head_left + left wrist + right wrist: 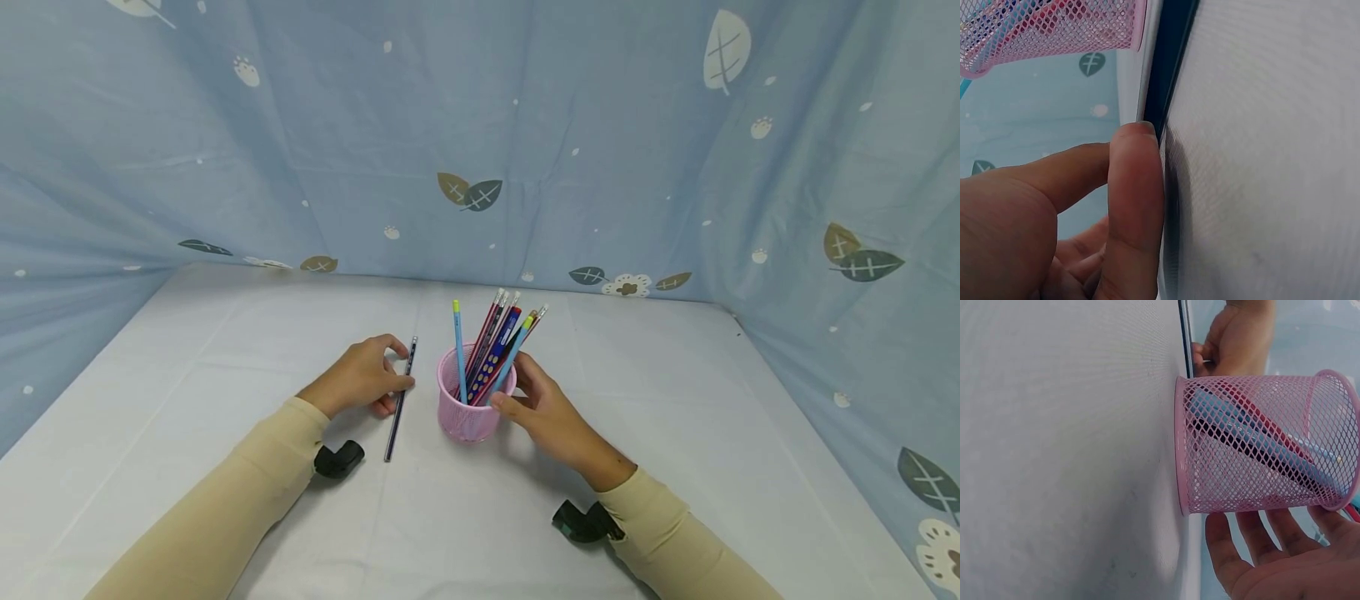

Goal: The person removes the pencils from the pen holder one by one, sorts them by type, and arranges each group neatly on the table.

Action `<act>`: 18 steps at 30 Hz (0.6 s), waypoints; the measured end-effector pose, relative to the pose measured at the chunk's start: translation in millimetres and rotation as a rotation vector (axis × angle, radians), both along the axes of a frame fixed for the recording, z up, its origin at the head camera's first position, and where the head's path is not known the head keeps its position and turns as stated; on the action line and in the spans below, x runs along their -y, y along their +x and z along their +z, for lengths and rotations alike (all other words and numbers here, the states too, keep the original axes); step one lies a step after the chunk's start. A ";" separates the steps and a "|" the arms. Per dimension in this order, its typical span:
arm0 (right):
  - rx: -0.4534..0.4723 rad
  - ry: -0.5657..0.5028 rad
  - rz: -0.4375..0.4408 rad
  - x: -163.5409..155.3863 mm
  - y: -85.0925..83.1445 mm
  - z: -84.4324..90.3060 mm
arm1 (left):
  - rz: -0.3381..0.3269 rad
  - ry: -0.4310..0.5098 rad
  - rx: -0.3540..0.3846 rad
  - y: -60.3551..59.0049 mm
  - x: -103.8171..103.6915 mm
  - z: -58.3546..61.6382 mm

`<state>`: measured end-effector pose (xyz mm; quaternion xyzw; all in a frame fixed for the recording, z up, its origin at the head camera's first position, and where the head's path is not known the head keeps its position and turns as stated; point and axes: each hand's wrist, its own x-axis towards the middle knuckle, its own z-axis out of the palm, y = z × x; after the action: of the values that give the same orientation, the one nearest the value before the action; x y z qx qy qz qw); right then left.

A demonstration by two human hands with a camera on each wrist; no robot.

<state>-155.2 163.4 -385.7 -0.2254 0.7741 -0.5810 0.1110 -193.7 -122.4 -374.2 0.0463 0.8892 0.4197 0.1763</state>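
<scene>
Near the middle of the head view, a slim dark pencil (395, 425) lies on the white surface (465, 517), slanting slightly, just left of a pink mesh cup (467, 423). The left hand (360, 379) is at the pencil's upper half, its index finger and thumb bent and touching it; whether they are fully closed on it, I cannot tell. The cup stands upright with a bundle of pencils (490, 367) leaning in it, among them light blue ones with yellow-green ends. The right hand (551, 417) is partly open, curved around the cup's right side, with its thumb at the rim; in the right wrist view its fingers touch the mesh. Both arms wear beige sleeves (247, 483), with black devices (339, 459) near the cuffs. A blue leaf-patterned cloth (600, 125) fills the upper frame.
</scene>
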 end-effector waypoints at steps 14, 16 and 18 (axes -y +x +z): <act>-0.009 -0.017 0.046 -0.7 3.0 7.1 | 0.026 0.105 -0.348 4.6 -16.5 27.3; 0.000 -0.013 0.042 -0.1 4.3 7.2 | 0.018 0.124 -0.367 5.1 -21.1 31.3; 0.009 -0.009 0.039 -0.5 4.9 7.5 | 0.007 0.128 -0.384 4.9 -26.4 33.6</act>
<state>-150.4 163.9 -378.3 -0.2383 0.7667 -0.5830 0.1246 -188.8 -95.9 -340.6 0.1334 0.8782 0.4593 -0.0015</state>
